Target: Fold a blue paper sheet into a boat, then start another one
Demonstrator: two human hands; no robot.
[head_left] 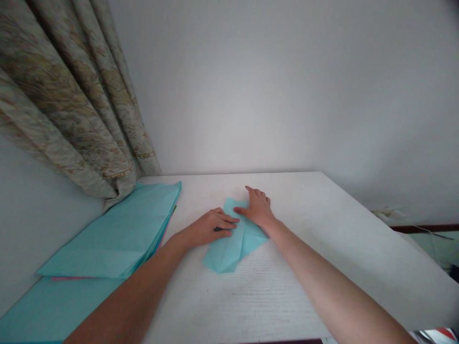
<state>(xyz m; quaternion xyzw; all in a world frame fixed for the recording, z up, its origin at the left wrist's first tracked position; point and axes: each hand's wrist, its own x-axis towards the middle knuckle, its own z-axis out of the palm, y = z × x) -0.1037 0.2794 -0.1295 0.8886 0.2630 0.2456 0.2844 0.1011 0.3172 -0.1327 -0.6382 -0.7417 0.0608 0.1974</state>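
Observation:
A folded piece of light turquoise paper (pixel 229 248) lies on the white table, with crease lines across it and a pointed corner toward the right. My left hand (pixel 214 226) rests on the paper's left side, fingers stretched out and pressing on it. Between its thumb and fingers shows a small dark patch that I cannot make out. At the paper's far edge, my right hand (pixel 257 207) is spread, thumb on the sheet and the other fingers reaching past it, covering part of the upper right.
A stack of large turquoise sheets (pixel 118 229) with pink edges beneath lies on the left of the white table (pixel 315 267). A patterned curtain (pixel 82 95) hangs above it. Behind the table rises a plain wall (pixel 251 86). The table's right edge slants toward me.

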